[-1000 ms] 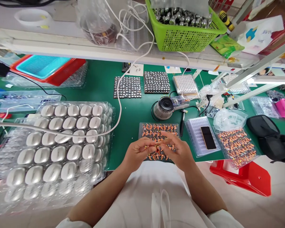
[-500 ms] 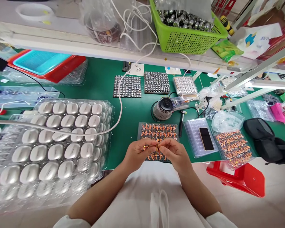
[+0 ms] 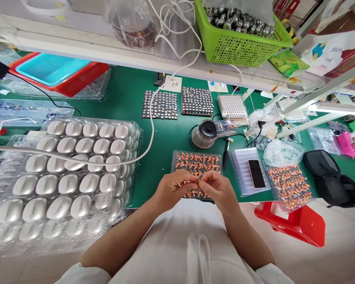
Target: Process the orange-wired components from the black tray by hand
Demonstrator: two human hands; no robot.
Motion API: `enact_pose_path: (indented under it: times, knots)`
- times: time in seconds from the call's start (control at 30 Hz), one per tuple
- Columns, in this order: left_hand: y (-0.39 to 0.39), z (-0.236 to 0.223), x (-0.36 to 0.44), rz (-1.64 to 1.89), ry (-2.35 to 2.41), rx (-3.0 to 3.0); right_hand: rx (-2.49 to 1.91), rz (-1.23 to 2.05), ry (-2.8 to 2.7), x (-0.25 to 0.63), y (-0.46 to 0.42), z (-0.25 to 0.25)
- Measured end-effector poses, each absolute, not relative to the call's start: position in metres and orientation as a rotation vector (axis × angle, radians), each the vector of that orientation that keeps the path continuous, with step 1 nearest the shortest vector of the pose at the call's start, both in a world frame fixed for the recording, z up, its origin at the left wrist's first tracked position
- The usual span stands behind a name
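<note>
Both hands meet over a tray filled with rows of small orange curled parts, at the front edge of the green table. My left hand is closed, thumb and forefinger pinching one of these small orange parts. From the other side, my right hand pinches the same part between thumb and fingertips. The fingers cover most of the piece, so its exact shape is hidden. Below the hands, the near rows of the tray partly show.
Stacked clear trays of silvery oval cases fill the left. Behind the orange tray stand a round grey device and a hammer. A phone lies on plastic trays to the right. A white cable hangs from the shelf.
The hands stay pinched together above the tray, with only slight finger movement. The whole view has shifted a little.
</note>
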State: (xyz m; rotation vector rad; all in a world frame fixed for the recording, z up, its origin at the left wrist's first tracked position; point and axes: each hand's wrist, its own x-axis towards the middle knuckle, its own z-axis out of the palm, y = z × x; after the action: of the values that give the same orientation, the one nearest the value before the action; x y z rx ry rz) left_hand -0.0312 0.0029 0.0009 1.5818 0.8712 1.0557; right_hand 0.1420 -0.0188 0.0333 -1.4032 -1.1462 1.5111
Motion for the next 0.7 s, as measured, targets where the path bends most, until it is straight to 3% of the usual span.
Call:
enact_pose_path:
  times: [0.7]
  knots:
    - [0.0074, -0.0026, -0.0368, 0.996, 0.795, 1.728, -1.457, 1.588, -1.222, 0.1423, -0.0144, 0.0324]
